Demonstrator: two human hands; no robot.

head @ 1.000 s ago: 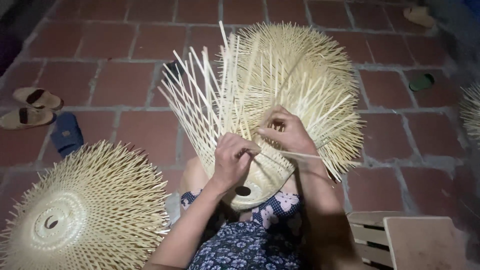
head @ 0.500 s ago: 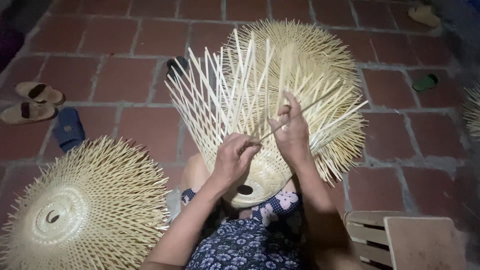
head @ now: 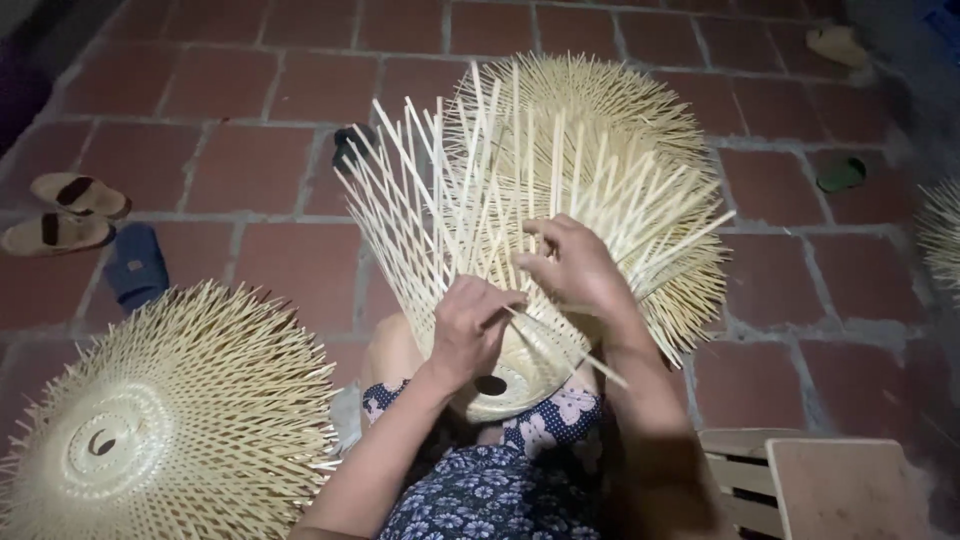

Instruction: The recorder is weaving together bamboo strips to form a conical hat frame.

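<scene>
— Bamboo, pale and split thin: that is what both hands are in, seen from the head camera. The half-woven bamboo basket (head: 540, 230) rests on the person's lap, its small round base towards the body and its loose strips fanning up and away.

— What are the hands doing with it?

— The left hand (head: 470, 325) is curled closed against the woven part near the base, fingers pressed on the weave; it looks pinched on a strip, though I cannot tell exactly which. The right hand (head: 575, 265) lies over the weave just beside it, fingers bent and gathered around a thin bamboo strip (head: 560, 345) that runs slantwise down under both hands.

— How far along does the weaving look?

— By my judgement, early to middle. Only the base and a narrow band around it are tightly woven; the long uprights on the left stand free in an open lattice, and the far side is a bristle of unwoven ends. Most of the wall seems left to do.

— And around the person?

— A second woven bamboo piece (head: 170, 430) lies flat on the floor at lower left, its centre disc done, its strips radiating. The floor (head: 250, 150) is red brick tile with grey joints, dimly lit. A pair of tan sandals (head: 65, 215) and a blue slipper (head: 135, 265) sit at the left, a green slipper (head: 840, 175) at the right, well apart. A pale wooden crate (head: 820, 485) stands at lower right, near the person's right arm.
</scene>
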